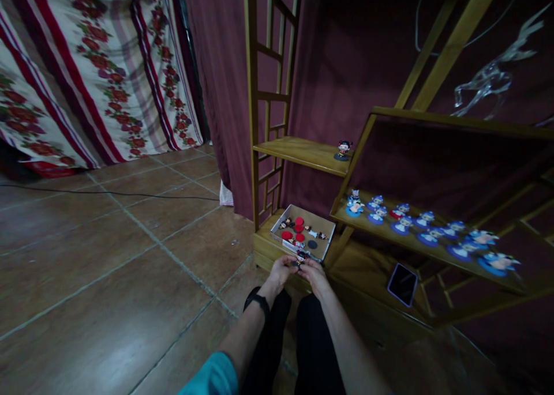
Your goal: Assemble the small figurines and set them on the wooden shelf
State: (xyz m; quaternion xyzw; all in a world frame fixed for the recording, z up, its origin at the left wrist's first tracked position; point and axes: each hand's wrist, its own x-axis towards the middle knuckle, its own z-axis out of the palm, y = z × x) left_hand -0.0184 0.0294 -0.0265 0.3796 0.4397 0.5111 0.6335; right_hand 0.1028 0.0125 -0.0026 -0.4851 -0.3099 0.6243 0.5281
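Between my two hands, in front of the box's near edge, is a small black-haired figurine [300,257] with a dark round base. My left hand [281,271] pinches it from the left, a dark band on that wrist. From the other side my right hand [314,273] grips it too, fingers closed. Just beyond them the open white box [328,232] holds several loose figurines, red round bases [298,229] and a dark grey disc [312,244]. A similar black-haired figurine [344,149] stands on a dark base on the upper shelf [303,151].
Several blue-based figurines [402,226] stand in rows on the right shelf [437,244]. A tablet or phone [403,285] lies below it. Higher up is a clear deer-like ornament [489,83]. A black cable [130,193] crosses the tiled floor at left.
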